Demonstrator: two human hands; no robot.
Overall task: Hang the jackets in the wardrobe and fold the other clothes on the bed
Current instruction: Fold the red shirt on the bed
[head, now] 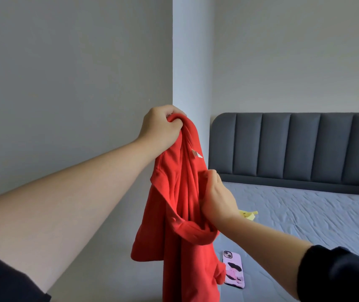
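1 red garment [174, 214] held up in left hand [160, 129] and right hand [217, 199], beside bed [315, 219]

Counted: 1 garment, 2 hands, 1 phone [233, 270], 1 small yellow item [249, 214], 2 black sleeves [337, 275] at lower corners of view.

Surface and room: wrinkled grey-blue sheet on bed, dark grey padded headboard [294, 147] with vertical panels at far end. Plain grey walls, pale pillar corner [192, 62] behind raised hand. Phone face down in pink patterned case near bed's near edge, just beside hanging red cloth. Yellow item farther up sheet, partly hidden behind right wrist; cannot tell what kind.

Garment: bright red, soft-looking, hanging in air in front of bed corner, not lying on sheet. Top bunched and clenched in left fist, fingers curled round cloth, arm stretched out high. Lower down, 1 fold pinched by right hand, thumb and fingers closed on fabric. Small pale label showing inside near top. 1 rolled band, cuff or hem, looped below right hand. Lowest part cut off by bottom edge of view. Cannot tell whether jacket or top.
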